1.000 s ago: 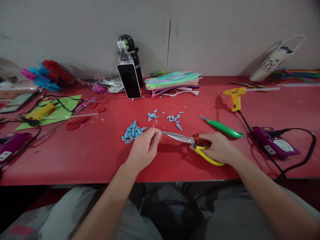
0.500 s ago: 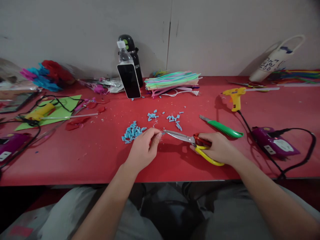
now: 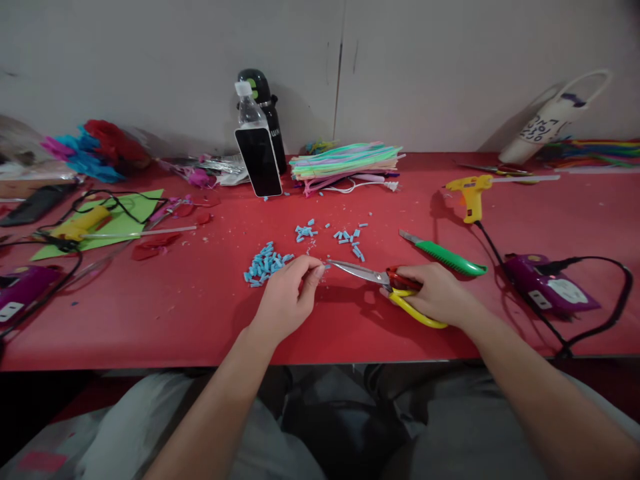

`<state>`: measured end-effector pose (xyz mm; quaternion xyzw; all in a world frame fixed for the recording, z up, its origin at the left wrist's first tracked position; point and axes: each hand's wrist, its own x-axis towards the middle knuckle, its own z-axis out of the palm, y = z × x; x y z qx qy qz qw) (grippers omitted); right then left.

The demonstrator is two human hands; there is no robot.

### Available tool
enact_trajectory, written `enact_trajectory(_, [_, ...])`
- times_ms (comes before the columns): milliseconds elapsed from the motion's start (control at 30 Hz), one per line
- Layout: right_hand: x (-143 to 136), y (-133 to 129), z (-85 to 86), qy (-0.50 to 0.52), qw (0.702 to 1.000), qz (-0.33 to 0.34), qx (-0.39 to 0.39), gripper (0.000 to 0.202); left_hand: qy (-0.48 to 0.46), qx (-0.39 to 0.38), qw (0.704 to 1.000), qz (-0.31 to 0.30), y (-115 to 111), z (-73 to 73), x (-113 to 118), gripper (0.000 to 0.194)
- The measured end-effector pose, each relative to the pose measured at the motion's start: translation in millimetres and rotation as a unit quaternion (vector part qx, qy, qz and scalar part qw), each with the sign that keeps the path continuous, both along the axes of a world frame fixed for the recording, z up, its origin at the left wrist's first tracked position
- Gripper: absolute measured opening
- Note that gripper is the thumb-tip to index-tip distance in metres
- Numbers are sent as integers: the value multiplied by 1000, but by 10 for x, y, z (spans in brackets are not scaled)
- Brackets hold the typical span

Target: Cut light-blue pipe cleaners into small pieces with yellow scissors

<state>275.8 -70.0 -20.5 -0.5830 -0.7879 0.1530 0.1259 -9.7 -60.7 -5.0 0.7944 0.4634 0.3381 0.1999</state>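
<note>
My left hand (image 3: 287, 297) is closed in a pinch at the middle of the red table (image 3: 200, 333). A tiny blue piece (image 3: 327, 267) shows at its fingertips, beside the tips of the scissors. My right hand (image 3: 435, 293) is wrapped round the scissors (image 3: 367, 273), which have one red and one yellow handle and point left. Left of my left hand lies a pile of small blue pieces (image 3: 265, 265). Two looser groups, blue pieces (image 3: 305, 231) and paler pieces (image 3: 350, 238), lie farther back.
A green cutter (image 3: 450, 258) and a yellow glue gun (image 3: 471, 193) lie right. Behind are a phone (image 3: 259, 162) leaning on a bottle, and pipe cleaners (image 3: 345, 163). Another glue gun (image 3: 83, 223) rests on green paper at left. Purple power box (image 3: 550, 287) with cable, right.
Both hands hold almost the same place. The scissors' handles look very slightly closer together.
</note>
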Motion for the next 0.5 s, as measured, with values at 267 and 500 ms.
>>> enact_trajectory(267, [12, -33, 29, 25, 1000, 5, -19, 34, -2, -2, 1000, 3, 4, -3, -2, 16])
enact_trajectory(500, [18, -33, 36, 27, 999, 8, -25, 35, 1, 0, 1000, 0, 5, -13, -6, 15])
